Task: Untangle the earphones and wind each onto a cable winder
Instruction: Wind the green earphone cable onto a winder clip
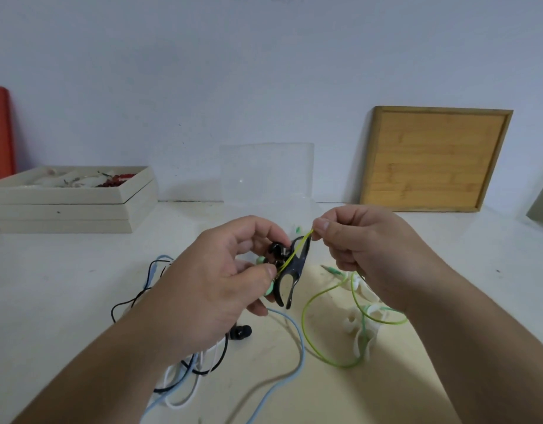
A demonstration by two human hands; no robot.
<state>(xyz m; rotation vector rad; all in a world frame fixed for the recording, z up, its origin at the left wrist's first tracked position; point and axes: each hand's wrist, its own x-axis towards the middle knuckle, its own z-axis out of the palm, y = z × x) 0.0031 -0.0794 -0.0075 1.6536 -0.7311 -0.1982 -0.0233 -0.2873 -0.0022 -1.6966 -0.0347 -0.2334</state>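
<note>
Left grip (pixel 221 280) holds black winder (pixel 290 272); right grip (pixel 360 243) pinches green cable (pixel 313 304) taut above white counter (pixel 80 289).
Blue, black, white cables (pixel 184 371) tangled at left; stacked trays (pixel 71 200), wooden board (pixel 432 157) against pale wall.

Plain indoor work area, type unclear: bare white wall (pixel 264 56), white surface (pixel 80 270), stacked trays (pixel 71 206), wooden board (pixel 435 157) leaning on wall, clear box (pixel 267 172).

Your way fwd is blocked by a clear box (pixel 266 172). Loose wires (pixel 184 371) lie at left, green wire (pixel 319 347) at right; bare table (pixel 80 270) far left, I think.
</note>
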